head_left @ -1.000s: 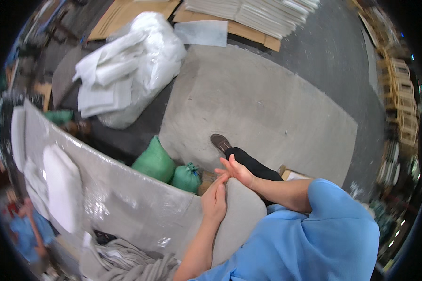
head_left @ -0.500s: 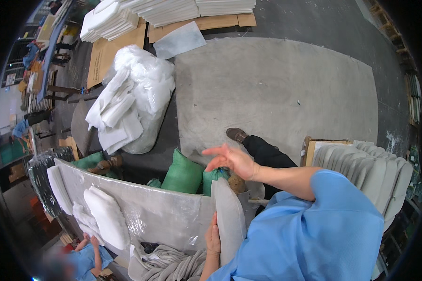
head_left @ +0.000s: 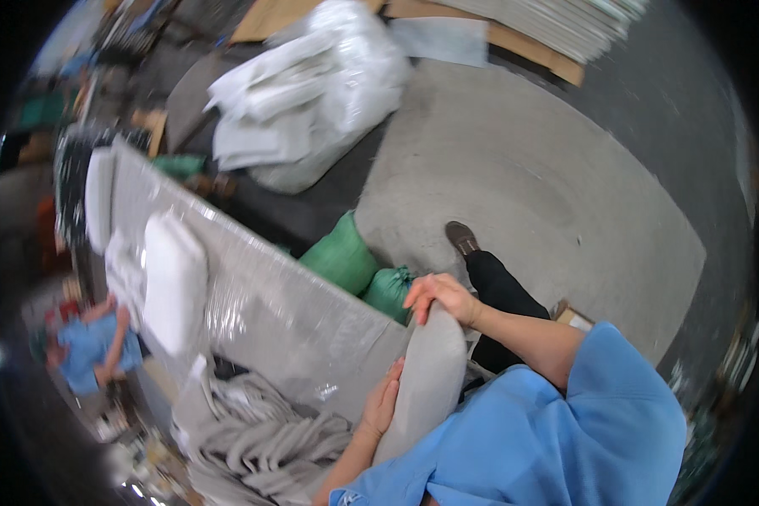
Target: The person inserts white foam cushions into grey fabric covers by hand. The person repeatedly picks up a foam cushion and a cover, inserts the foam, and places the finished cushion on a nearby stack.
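Observation:
A light grey cushion (head_left: 431, 371) with a rounded end stands on its edge against the front of my blue shirt. My right hand (head_left: 444, 297) is bent over its far end, fingers curled down on the rim. Along its left side lies my left hand (head_left: 383, 403), fingers fairly straight and pressed to the cushion, holding it; its thumb is hidden. Under both hands is the near end of a plastic-wrapped table (head_left: 266, 312). A heap of grey fabric covers (head_left: 257, 422) lies on it, left of my left hand.
Green sacks (head_left: 341, 253) stand just beyond the table edge. White pads (head_left: 174, 282) lie at the table's far left, by a co-worker in a blue shirt (head_left: 101, 346). A large clear bag of white padding (head_left: 346, 93) rests on the floor behind, near a flat grey board (head_left: 523, 169).
My right hand has come down from the air onto the cushion's far end. My left hand stays on its side. The whole view has turned, so the table now slants.

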Demonstrator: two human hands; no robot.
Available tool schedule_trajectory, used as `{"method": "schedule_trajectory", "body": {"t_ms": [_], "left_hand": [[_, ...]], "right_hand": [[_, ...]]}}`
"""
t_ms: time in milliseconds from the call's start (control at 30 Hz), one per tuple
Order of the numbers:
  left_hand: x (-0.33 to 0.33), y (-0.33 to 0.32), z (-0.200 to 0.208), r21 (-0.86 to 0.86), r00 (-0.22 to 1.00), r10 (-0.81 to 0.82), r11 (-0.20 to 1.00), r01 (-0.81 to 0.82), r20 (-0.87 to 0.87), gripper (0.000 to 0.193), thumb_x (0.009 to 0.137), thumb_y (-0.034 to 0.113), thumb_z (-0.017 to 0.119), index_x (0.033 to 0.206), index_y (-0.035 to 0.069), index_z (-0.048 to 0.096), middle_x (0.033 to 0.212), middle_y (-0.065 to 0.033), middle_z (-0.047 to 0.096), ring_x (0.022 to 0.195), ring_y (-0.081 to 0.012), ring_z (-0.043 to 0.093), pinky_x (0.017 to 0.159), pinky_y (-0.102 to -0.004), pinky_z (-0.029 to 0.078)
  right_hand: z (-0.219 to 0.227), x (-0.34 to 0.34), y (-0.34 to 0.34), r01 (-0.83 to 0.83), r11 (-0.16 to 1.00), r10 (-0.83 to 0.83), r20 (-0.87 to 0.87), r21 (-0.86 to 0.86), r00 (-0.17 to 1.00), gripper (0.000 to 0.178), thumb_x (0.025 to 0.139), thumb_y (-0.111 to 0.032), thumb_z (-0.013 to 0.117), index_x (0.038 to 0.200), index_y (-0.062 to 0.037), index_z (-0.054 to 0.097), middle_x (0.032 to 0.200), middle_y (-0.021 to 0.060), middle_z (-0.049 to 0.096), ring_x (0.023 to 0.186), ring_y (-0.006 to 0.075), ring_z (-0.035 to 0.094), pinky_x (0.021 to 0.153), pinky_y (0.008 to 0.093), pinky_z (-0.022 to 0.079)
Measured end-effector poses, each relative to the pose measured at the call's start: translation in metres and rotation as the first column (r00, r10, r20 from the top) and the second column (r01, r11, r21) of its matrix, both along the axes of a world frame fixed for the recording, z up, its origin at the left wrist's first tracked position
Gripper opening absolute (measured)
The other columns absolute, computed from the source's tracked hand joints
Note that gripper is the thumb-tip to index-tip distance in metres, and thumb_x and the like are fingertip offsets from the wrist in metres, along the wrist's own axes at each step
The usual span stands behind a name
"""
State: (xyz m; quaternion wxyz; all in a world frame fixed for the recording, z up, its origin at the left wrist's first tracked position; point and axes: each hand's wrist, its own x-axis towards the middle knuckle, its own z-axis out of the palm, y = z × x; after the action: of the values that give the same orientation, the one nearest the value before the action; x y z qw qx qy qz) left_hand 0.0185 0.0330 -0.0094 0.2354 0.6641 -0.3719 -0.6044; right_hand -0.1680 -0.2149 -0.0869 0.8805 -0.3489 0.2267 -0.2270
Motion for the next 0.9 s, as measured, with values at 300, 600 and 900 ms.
{"method": "schedule_trajectory", "body": {"t_ms": [300,600,900], "left_hand": [[0.022,0.023,0.028,0.106,0.995,0.057,0.992,-0.066,0.083,0.047,0.110,0.035,0.050,0.148,0.009,0.058,0.156,-0.0116,0.053,0.146,-0.0258,0.048,0.121,-0.0342,0.034],[-0.027,0.203,0.077,0.205,0.254,0.939,0.208,-0.957,0.234,0.049,0.106,0.034,0.057,0.147,0.006,0.057,0.141,-0.0130,0.064,0.131,-0.0258,0.059,0.112,-0.0325,0.044],[-0.064,0.138,0.152,0.156,-0.161,0.846,-0.094,-0.983,-0.508,0.060,0.111,0.051,0.043,0.154,0.009,0.042,0.141,-0.0157,0.059,0.117,-0.0317,0.067,0.097,-0.0466,0.056]], "right_hand": [[0.006,-0.002,-0.023,-0.306,0.948,0.318,-0.211,0.086,0.924,0.056,0.112,-0.045,0.041,0.111,0.0035,0.069,0.085,0.0128,0.075,0.086,0.0231,0.071,0.092,0.0373,0.054],[0.232,-0.011,0.019,-0.542,-0.353,0.510,-0.642,-0.763,0.573,0.064,0.085,-0.021,0.076,0.146,-0.0157,0.057,0.141,0.0144,0.059,0.137,0.0336,0.052,0.116,0.0567,0.035],[0.220,-0.013,0.074,-0.508,-0.327,0.323,-0.600,-0.796,0.732,0.077,0.074,-0.007,0.076,0.147,-0.0160,0.053,0.133,0.0178,0.061,0.124,0.0390,0.059,0.104,0.0489,0.047]]}}
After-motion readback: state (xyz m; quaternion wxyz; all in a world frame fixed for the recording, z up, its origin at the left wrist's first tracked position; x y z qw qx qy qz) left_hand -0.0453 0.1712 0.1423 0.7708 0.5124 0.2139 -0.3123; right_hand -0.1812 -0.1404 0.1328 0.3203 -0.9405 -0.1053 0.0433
